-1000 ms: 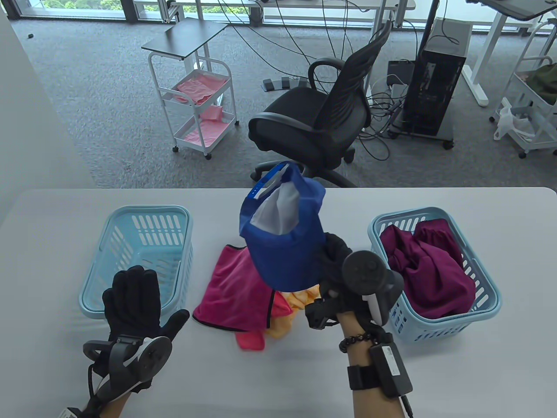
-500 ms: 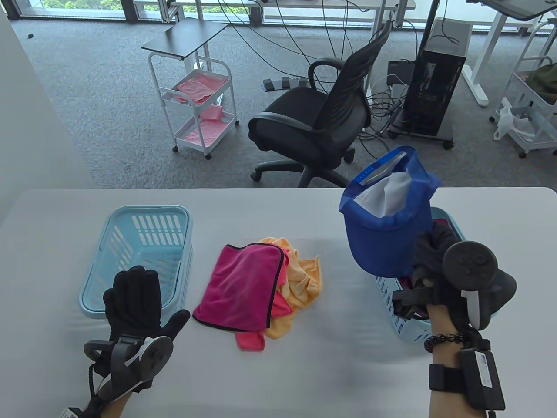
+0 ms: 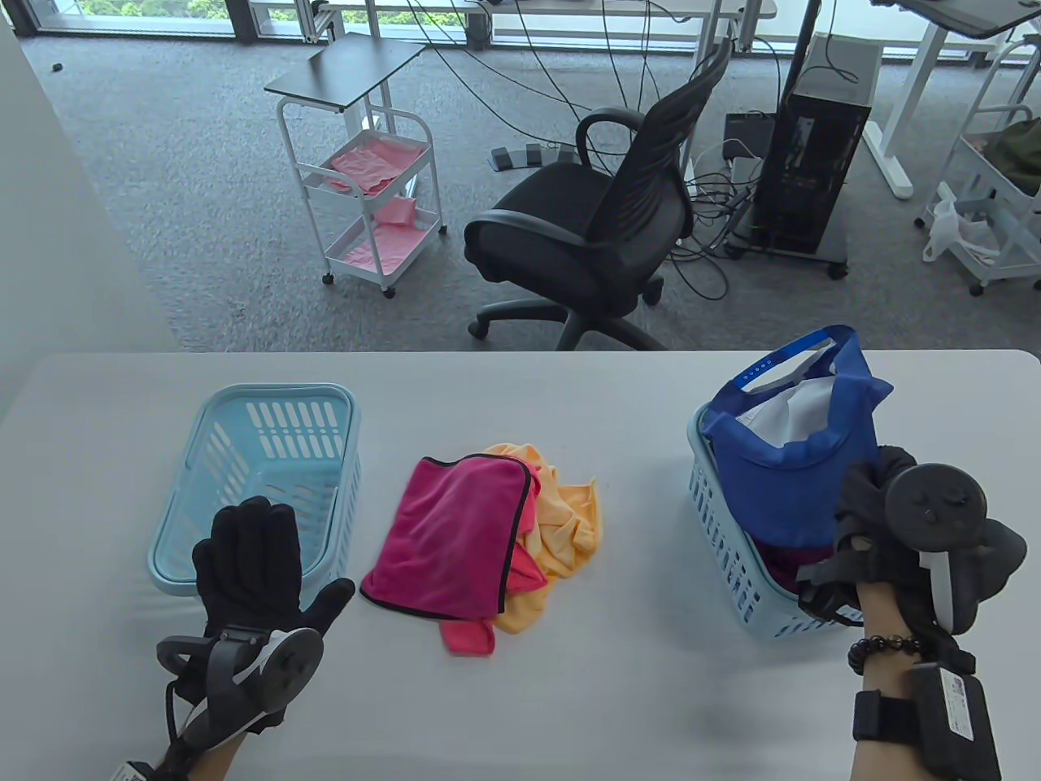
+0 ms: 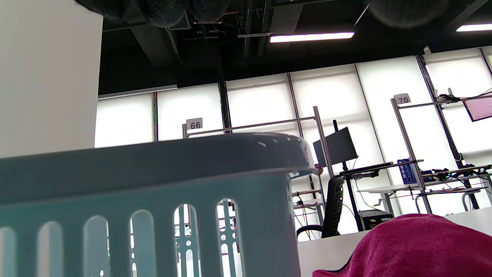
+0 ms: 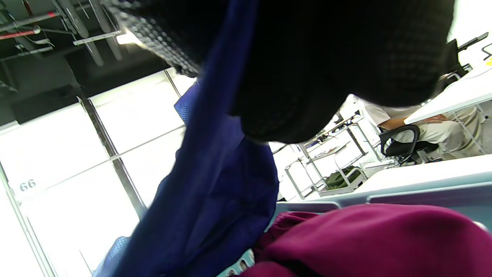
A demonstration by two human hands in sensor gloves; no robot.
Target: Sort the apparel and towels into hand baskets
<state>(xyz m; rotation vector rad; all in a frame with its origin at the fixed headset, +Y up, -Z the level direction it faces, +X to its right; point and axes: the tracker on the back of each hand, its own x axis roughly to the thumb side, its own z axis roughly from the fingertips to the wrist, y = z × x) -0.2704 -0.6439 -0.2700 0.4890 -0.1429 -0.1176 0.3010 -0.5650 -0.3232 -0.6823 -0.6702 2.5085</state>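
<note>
Two pale blue plastic baskets sit on a grey table (image 3: 651,700), one at the left of the frame and one at the right. The left basket (image 3: 244,455) shows only its slotted walls and bare floor. The right basket (image 3: 724,529) holds a maroon garment (image 3: 793,561), seen more clearly at the bottom of the right wrist view.

At the lower right of the table view, the right hand (image 3: 874,504), in a black glove with a round tracker on its back, grips a blue cap (image 3: 793,480) by its brim. The fingers are closed around the fabric. The cap hangs over the right basket with its white lining facing up and its strap arching toward the far table edge. Its lower part dips inside the basket, above the maroon garment; whether they touch cannot be told. In the right wrist view the dark blue cloth runs down from the gloved fingers (image 5: 307,77) at the top of the frame.

At the lower left, the left hand (image 3: 248,561) lies flat on the table with fingers stretched out and thumb spread, holding nothing, just in front of the left basket.

Between the baskets, at the centre of the frame, a pink towel (image 3: 455,537) lies partly over an orange cloth (image 3: 561,512).
</note>
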